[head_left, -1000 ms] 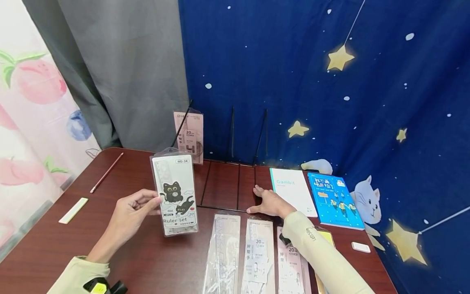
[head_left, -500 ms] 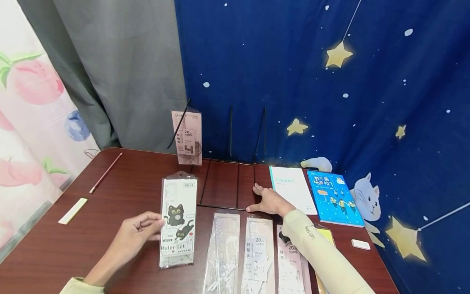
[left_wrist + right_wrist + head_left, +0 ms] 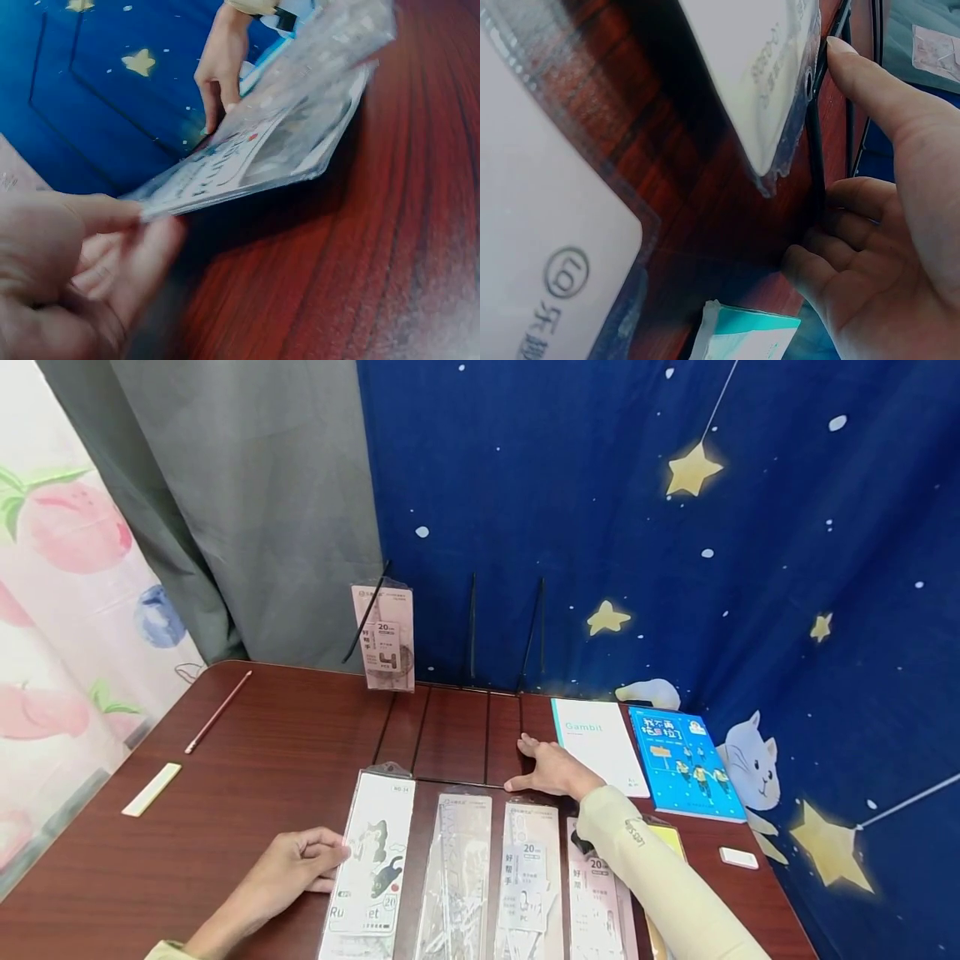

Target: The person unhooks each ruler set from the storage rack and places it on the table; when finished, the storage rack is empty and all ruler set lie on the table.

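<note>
left hand (image 3: pixel 300 867) pinches the left long edge of cat ruler-set pack (image 3: pixel 372 865), thumb on top, pack tilted w/ far edge on the surface (image 3: pixel 262 752). long axis runs near-to-far, parallel w/ clear ruler pack (image 3: pixel 455 868) just right. right hand (image 3: pixel 553 769) lies flat, fingers relaxed, on wire rack base (image 3: pixel 450 735), farther off.
</note>
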Motion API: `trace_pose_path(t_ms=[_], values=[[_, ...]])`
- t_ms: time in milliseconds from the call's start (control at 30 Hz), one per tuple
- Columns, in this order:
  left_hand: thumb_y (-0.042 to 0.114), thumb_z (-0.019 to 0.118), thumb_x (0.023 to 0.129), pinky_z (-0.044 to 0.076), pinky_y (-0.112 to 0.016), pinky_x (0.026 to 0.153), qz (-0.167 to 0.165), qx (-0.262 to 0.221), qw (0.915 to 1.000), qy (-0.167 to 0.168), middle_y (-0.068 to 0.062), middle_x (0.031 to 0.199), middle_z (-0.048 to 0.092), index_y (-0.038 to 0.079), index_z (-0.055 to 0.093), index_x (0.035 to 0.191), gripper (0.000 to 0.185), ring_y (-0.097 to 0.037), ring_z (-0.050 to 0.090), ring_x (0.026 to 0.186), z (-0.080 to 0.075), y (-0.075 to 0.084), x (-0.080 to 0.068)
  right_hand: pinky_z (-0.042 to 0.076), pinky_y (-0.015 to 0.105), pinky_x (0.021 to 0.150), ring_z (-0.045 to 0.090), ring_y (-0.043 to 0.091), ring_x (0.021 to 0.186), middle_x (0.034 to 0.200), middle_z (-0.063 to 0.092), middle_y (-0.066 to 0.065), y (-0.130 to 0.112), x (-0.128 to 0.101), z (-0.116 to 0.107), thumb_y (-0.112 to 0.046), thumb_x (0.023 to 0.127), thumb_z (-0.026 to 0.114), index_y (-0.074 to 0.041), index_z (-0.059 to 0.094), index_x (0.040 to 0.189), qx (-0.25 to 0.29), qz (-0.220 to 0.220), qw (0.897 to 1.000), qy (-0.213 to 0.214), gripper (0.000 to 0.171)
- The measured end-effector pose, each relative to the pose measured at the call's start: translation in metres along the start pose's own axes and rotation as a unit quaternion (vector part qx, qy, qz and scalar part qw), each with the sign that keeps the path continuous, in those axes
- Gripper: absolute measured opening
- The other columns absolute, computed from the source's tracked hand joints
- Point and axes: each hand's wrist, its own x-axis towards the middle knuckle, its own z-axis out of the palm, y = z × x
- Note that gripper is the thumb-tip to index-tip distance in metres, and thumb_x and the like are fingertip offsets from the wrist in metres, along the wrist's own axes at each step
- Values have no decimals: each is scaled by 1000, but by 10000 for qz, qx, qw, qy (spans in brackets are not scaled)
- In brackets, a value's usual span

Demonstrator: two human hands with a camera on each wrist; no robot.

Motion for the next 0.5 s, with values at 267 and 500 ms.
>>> trace_pose_path(t_ms=[267, 500], values=[[16, 71, 98, 63, -29, 66, -123, 607, 9981, 54, -7, 79, 72, -7, 71, 106, 25, -15, 71, 70, 4, 2, -2, 27, 56, 126, 22, 39, 159, 171, 27, 7, 0, 0, 0, -53, 86, 81, -11, 40, 160, 61, -19, 10000, -8, 95], [13, 73, 96, 62, -28, 62, -191, 918, 9954, 203, -6, 75, 71, -5, 72, 101, 19, -16, 70, 68, 7, 6, -2, 26, 58, 126, 22, 41, 159, 172, 26, 7, -1, -2, -1, -53, 86, 81, -12, 39, 161, 82, -1, 10000, -33, 95]])
